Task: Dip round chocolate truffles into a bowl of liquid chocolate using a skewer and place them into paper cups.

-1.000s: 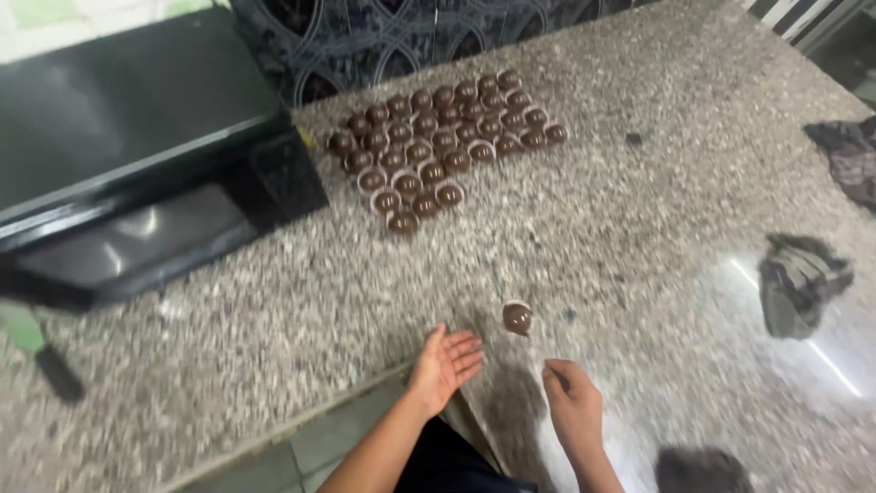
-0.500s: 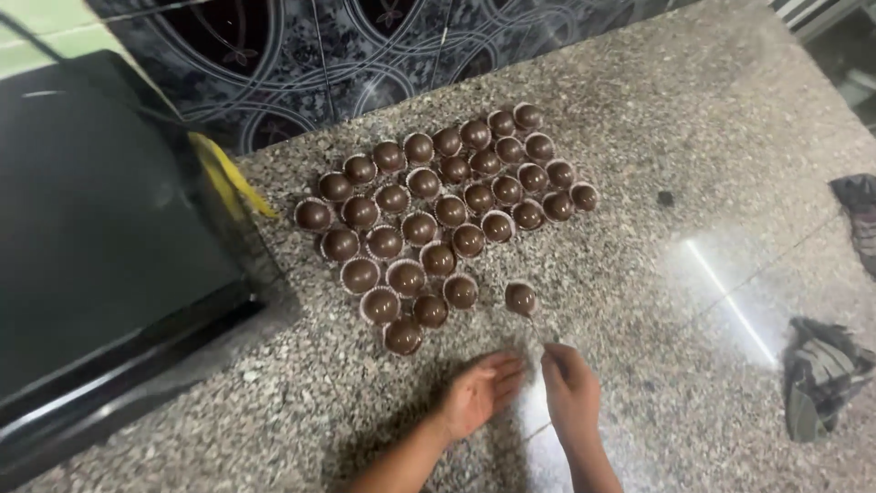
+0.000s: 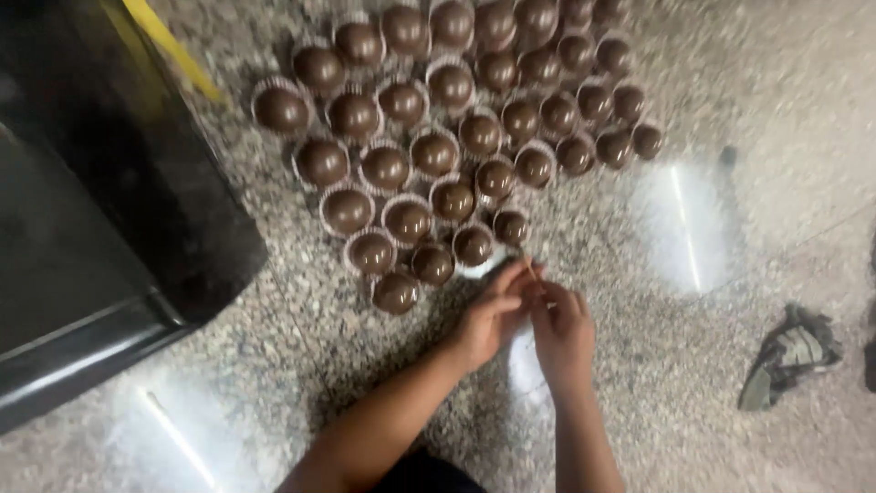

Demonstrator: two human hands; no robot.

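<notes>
Several round chocolate balls [image 3: 433, 151] in white paper cups stand in rows on a speckled granite counter [image 3: 730, 110]. My left hand [image 3: 488, 315] and my right hand [image 3: 563, 330] meet fingertip to fingertip at the near edge of the cluster, just below the nearest chocolate ball [image 3: 511, 226]. A small white paper cup [image 3: 481, 267] shows under my left fingers, which seem pinched on it. My right fingers are curled close against them. Blur hides what they hold.
A large black appliance [image 3: 100, 237] fills the left side, with a yellow strip [image 3: 173, 46] along its top edge. A crumpled dark cloth [image 3: 789, 351] lies on the counter at the right. Light glares off the stone in patches.
The camera has come much closer to the chocolates. Both hands have moved forward from the counter's near edge to the cluster and closed together beside the once separate chocolate.
</notes>
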